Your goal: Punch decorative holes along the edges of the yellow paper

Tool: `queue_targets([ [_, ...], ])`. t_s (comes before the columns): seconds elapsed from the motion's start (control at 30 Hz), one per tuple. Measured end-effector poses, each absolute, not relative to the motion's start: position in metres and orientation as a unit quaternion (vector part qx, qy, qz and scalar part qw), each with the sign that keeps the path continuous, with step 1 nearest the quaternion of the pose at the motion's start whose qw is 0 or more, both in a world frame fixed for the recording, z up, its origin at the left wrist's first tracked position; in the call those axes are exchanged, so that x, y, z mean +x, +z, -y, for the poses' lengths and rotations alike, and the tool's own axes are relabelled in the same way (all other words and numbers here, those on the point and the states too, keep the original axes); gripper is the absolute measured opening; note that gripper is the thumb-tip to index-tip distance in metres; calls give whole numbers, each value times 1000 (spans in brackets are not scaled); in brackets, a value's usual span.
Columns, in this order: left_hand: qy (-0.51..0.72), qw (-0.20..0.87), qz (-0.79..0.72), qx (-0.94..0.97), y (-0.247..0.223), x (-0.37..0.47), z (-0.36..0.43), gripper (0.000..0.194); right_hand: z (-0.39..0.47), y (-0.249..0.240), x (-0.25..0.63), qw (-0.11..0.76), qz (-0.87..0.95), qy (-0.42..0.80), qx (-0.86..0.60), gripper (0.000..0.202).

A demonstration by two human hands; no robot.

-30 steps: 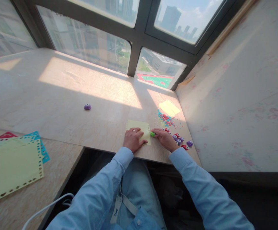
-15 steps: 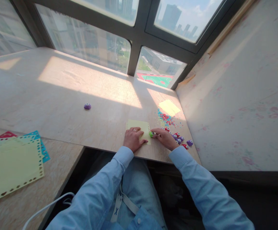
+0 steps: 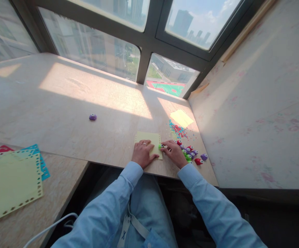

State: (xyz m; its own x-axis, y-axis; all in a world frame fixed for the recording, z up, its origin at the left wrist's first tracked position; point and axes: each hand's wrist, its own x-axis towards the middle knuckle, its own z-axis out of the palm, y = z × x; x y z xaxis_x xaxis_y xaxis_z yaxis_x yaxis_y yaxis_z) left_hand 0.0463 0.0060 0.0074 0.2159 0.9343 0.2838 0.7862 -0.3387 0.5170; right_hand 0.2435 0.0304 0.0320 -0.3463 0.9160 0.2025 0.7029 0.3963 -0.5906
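Observation:
A small yellow sheet (image 3: 153,138) with a punched right edge lies near the front of the wooden surface. My left hand (image 3: 143,154) rests on it, fingers spread, a ring on one finger. At the sheet's right edge is a small green punch with an eye-like dot (image 3: 161,146), pinched between the fingertips of my right hand (image 3: 174,152). Beside my right hand, several red, purple and green punches (image 3: 192,155) sit in a group. One purple punch (image 3: 93,117) stands alone further left.
Blue and red paper bits (image 3: 178,130) are scattered behind the punches, near a yellow sheet (image 3: 181,118). Larger yellow (image 3: 12,182), blue (image 3: 44,169) and red sheets overlap at the far left. A white cable (image 3: 51,225) hangs at the lower left. A papered wall bounds the right.
My right hand has shifted slightly left and down with the green punch, and more green punches show beside it. The view has tilted a little. My left hand stays on the sheet.

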Motion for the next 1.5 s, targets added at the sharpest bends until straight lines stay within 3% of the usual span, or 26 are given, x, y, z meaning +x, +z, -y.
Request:
queue_targets([
  [0.7,289,151,-552,767,8,46,-4,40,-22,41,240,224,786,166,-552,13],
  [0.9,289,149,-553,767,8,45,-4,40,-23,45,242,243,764,179,-570,24],
  [1.03,287,149,-554,767,10,45,-4,39,-31,55,245,263,702,244,-615,30],
  [1.23,286,157,-554,766,11,46,-4,37,-55,62,245,216,670,361,-612,21],
  [1.5,290,157,-553,765,11,46,-4,37,-70,64,240,148,682,367,-615,18],
])
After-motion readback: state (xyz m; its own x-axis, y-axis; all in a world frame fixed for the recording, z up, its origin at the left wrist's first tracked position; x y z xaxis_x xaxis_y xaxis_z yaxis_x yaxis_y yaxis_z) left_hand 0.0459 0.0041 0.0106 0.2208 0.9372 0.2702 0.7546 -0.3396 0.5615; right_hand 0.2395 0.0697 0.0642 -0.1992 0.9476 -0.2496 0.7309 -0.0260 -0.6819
